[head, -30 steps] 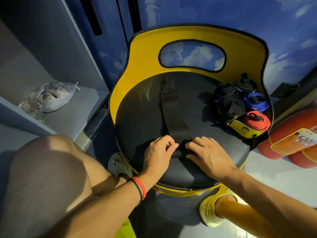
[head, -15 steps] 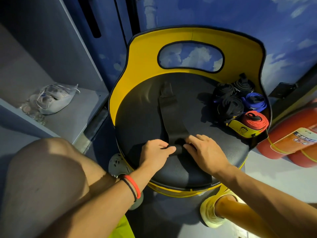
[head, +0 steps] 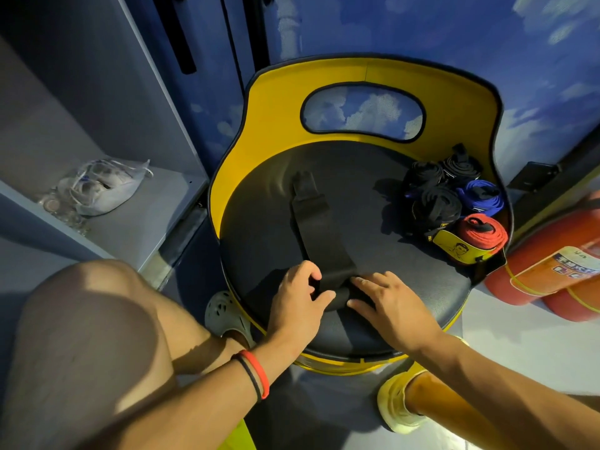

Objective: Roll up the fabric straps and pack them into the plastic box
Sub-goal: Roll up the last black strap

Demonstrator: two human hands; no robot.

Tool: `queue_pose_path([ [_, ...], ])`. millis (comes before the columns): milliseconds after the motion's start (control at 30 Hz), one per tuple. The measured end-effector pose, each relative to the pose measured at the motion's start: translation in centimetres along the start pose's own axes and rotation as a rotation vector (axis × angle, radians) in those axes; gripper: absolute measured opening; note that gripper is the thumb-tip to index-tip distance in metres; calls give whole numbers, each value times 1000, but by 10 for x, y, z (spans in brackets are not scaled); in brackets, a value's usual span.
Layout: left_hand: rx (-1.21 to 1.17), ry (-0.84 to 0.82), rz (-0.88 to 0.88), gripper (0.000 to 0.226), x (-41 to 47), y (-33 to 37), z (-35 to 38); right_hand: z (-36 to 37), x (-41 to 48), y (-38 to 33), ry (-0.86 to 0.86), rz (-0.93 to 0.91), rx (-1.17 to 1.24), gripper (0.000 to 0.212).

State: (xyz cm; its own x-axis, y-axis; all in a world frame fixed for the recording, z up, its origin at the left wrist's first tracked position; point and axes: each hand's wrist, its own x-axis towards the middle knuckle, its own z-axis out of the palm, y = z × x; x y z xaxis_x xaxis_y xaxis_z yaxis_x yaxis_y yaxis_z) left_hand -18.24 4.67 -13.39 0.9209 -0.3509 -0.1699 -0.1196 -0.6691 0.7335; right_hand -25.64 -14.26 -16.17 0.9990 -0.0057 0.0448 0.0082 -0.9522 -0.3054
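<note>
Both hands (head: 298, 300) (head: 386, 306) gripping black strap (head: 319, 241), stool (head: 406, 287)

Left hand (head: 297, 295) and right hand (head: 388, 303) are lying palm-down side by side, fingertips pinching inward toward each other.

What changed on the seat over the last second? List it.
Both hands, left hand and right hand, kept rolling the black strap; the roll between them moved slightly up the seat and the flat length got shorter. The rolled straps at the right stayed put.
</note>
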Motion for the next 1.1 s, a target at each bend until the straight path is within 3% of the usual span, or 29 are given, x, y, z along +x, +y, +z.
queue_pose_path([
  [100, 26, -31, 46, 43, 0, -2, 3, -4, 3, -3, 1, -37, -76, 42],
  [167, 33, -30, 39, 42, 2, -2, 4, -6, 5, -4, 4, -35, -78, 36],
  [433, 99, -37, 7, 40, 7, 1, 6, -3, 8, -10, -113, -59, -226, 60],
  [600, 115, 25, 22, 28, 17, -3, 5, -6, 10, -12, -60, -18, -110, 40],
  [800, 237, 25, 34, 29, 23, 2, 6, -11, 20, 4, -65, -84, -15, 50],
  [1100, 126, 72, 59, 30, 21, -2, 3, -11, 40, 16, -32, 4, 157, 37],
])
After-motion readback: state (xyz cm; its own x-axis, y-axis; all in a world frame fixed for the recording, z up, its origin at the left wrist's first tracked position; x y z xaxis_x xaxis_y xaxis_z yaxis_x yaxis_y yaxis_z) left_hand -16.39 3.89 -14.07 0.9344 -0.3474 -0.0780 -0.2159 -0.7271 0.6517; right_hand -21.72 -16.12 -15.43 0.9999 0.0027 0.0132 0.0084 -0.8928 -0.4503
